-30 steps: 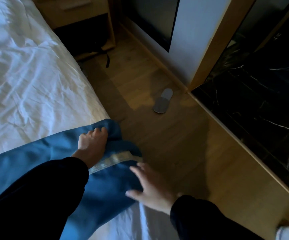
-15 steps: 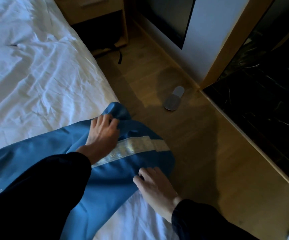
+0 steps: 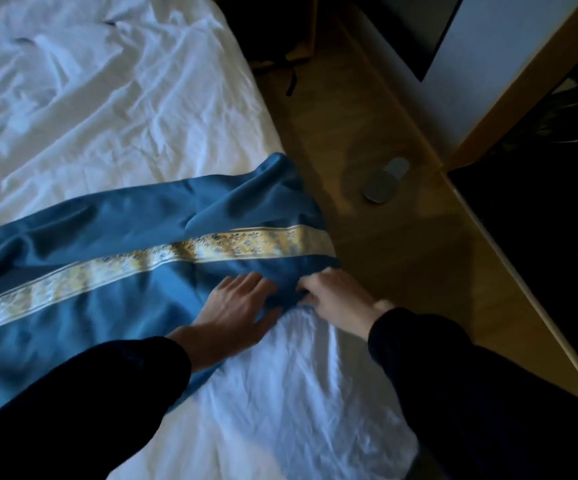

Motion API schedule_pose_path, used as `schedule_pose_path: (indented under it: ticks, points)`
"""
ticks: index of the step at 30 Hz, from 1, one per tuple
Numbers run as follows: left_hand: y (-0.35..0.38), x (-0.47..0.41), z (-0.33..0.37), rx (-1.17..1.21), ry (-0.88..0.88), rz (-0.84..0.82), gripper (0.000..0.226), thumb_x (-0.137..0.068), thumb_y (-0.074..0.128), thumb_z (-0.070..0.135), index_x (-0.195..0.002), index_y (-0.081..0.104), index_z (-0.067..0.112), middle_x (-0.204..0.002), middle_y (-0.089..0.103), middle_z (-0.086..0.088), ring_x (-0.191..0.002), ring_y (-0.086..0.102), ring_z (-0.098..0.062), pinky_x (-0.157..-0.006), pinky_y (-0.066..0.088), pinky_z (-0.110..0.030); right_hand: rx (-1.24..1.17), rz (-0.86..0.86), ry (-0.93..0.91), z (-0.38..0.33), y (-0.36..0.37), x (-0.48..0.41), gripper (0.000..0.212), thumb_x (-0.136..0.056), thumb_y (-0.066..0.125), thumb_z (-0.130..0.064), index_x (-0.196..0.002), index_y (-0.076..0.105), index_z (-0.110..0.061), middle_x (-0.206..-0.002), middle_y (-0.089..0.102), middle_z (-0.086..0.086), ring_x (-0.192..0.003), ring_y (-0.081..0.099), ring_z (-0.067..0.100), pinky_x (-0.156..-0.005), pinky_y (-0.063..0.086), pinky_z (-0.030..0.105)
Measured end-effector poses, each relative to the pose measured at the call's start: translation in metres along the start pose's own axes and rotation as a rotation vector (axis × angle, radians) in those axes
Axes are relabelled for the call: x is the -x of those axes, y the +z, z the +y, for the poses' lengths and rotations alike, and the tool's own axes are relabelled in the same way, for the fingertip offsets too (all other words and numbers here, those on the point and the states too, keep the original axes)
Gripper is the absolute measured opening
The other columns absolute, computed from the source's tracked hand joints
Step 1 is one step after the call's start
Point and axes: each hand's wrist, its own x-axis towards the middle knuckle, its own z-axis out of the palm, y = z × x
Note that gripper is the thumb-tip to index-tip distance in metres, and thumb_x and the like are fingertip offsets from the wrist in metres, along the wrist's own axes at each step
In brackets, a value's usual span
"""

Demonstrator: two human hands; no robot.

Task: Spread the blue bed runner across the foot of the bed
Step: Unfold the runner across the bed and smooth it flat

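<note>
We see the bed (image 3: 107,109), its white sheet creased, with the blue runner (image 3: 117,233) laid across it and reaching the edge by the wooden floor (image 3: 401,271). Our left hand (image 3: 237,313) lies flat on the runner's near edge, fingers spread, gripping nothing. Our right hand (image 3: 336,299) pinches the runner's corner, fingers curled. A grey slipper (image 3: 384,185) lies on the floor. Dark sleeves hide the runner's near-left part.
</note>
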Motion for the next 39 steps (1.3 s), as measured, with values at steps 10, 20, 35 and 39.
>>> schedule_pose_path:
  ticks: [10,20,35,39]
  points:
    - [-0.006,0.024,0.01,0.025,-0.363,0.009,0.05,-0.079,0.059,0.008,-0.123,0.037,0.007,-0.097,0.06,-0.021,-0.083,0.06,-0.043,-0.066,0.051,-0.045,-0.035,0.115,0.161,-0.008,-0.011,0.01,0.023,-0.089,0.06,-0.038,-0.097,0.052,-0.018,-0.091,0.061,0.005,-0.081,0.056,0.025,-0.064,0.041,0.036]
    - [-0.031,0.004,-0.018,0.473,-0.607,-0.023,0.013,-0.082,0.061,0.014,-0.074,0.058,0.025,-0.065,0.06,-0.001,-0.063,0.051,-0.021,-0.059,0.037,-0.025,0.312,0.407,-0.048,-0.061,0.09,0.046,0.058,-0.072,0.072,-0.012,-0.125,0.051,-0.006,-0.127,0.054,0.017,-0.114,0.052,0.032,-0.09,0.041,0.046]
    - [-0.01,0.057,0.041,-0.301,-0.093,-0.069,0.046,-0.06,0.065,0.05,-0.086,0.061,0.012,-0.098,0.056,-0.011,-0.088,0.052,-0.031,-0.077,0.033,-0.04,0.254,0.432,-0.259,-0.031,0.041,0.035,0.011,-0.078,0.062,0.001,-0.077,0.057,-0.009,-0.06,0.056,0.005,-0.055,0.048,0.025,-0.061,0.026,0.034]
    - [-0.003,0.049,0.045,-0.331,-0.06,-0.061,0.027,-0.065,0.069,0.036,-0.074,0.058,0.014,-0.08,0.058,-0.008,-0.075,0.052,-0.029,-0.066,0.034,-0.039,0.26,0.412,-0.364,-0.032,0.036,0.058,0.026,-0.096,0.044,-0.02,-0.073,0.054,-0.011,-0.061,0.055,0.003,-0.054,0.046,0.022,-0.061,0.032,0.035]
